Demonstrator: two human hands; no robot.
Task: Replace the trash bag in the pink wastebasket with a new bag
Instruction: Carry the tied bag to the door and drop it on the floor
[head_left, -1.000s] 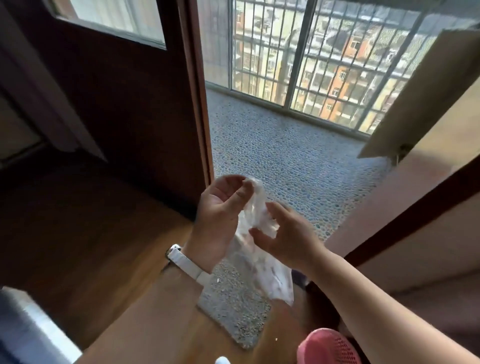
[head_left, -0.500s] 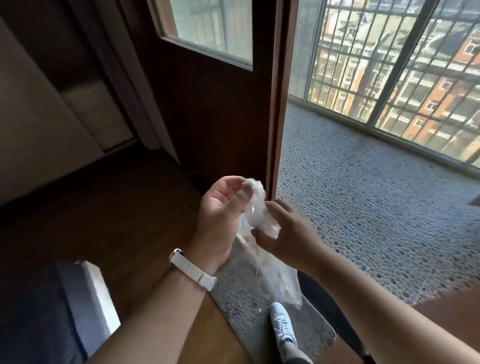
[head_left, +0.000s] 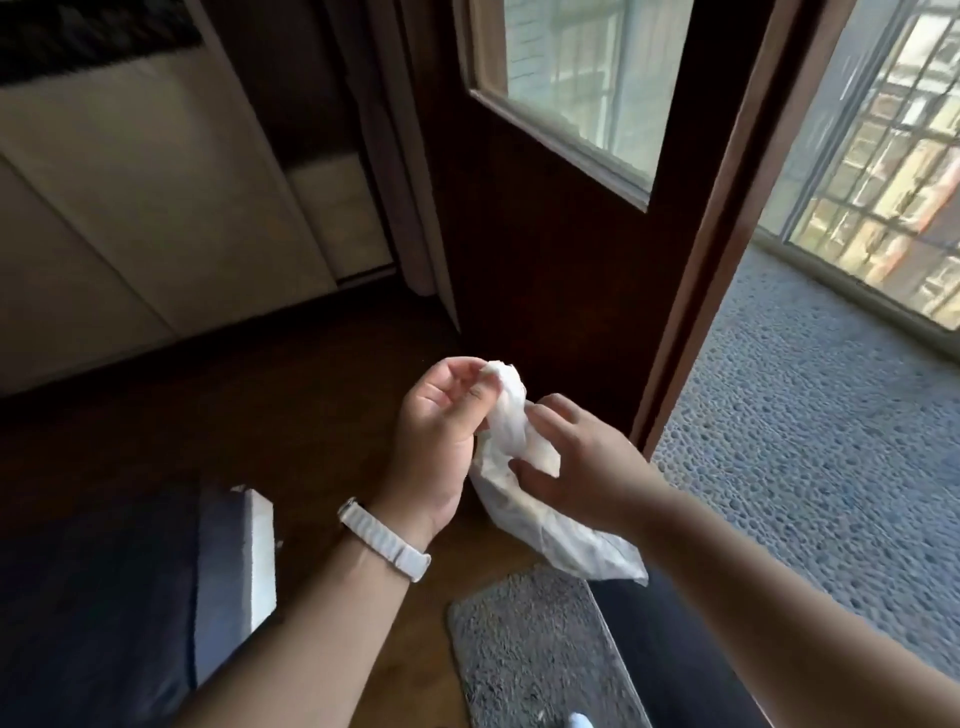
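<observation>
- I see the left hand (head_left: 441, 431) and right hand (head_left: 582, 467) both pinching the bag (head_left: 545, 525) (still bunched).
- View swings left; wastebasket now out of sight, so lining waits.

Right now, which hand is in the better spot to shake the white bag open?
Probably the left hand: it pinches the top end of the white bag, so the rest can hang and unfold below. The right hand grips the crumpled middle and would have to let go first.
</observation>
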